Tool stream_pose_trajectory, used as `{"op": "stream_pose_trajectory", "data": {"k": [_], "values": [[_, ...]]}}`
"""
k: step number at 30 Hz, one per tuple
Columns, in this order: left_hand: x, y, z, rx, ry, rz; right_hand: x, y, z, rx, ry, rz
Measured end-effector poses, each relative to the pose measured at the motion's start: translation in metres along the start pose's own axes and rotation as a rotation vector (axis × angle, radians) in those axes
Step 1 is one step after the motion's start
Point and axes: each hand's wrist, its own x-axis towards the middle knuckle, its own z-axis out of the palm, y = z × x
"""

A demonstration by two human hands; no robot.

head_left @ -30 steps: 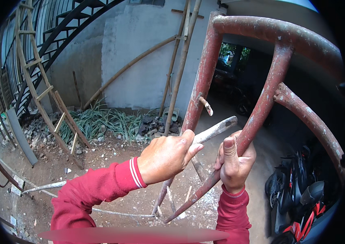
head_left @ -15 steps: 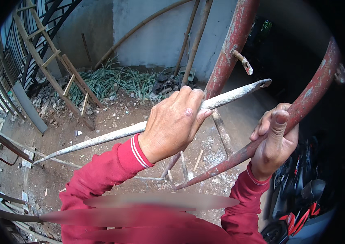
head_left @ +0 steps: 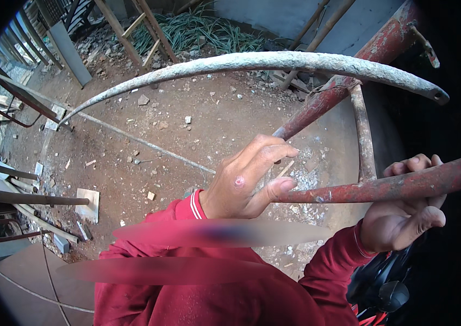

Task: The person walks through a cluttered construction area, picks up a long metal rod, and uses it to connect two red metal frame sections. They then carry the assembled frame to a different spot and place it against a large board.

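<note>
Red scaffold tube [head_left: 339,190] crosses right hand [head_left: 396,217], fingers curled behind it, thumb spread wide. Left hand [head_left: 247,182] half-spread, thumb over tube; contact there unclear.

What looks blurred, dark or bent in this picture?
In the head view, blurred bands cross the maroon fabric sweatshirt; the black rim swallows the right end of the red, paint-chipped metal tube; fisheye distortion may exaggerate the curve of the pale, crusted metal bar; the bare left hand looks sharp.
</note>
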Motion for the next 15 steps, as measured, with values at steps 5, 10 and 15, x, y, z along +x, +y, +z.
{"op": "stream_pose_trajectory", "data": {"k": [5,10,15], "values": [[-0.054,0.013,0.021,-0.010,0.017,-0.237,-0.042,0.087,-0.045,-0.012,0.233,0.053],[-0.112,0.024,0.040,-0.114,0.171,-0.487,-0.177,0.220,-0.089,-0.005,-0.070,0.781],[-0.186,0.005,0.098,-0.081,0.308,-0.622,-0.359,0.271,-0.133,-0.013,-0.482,1.613]]}}
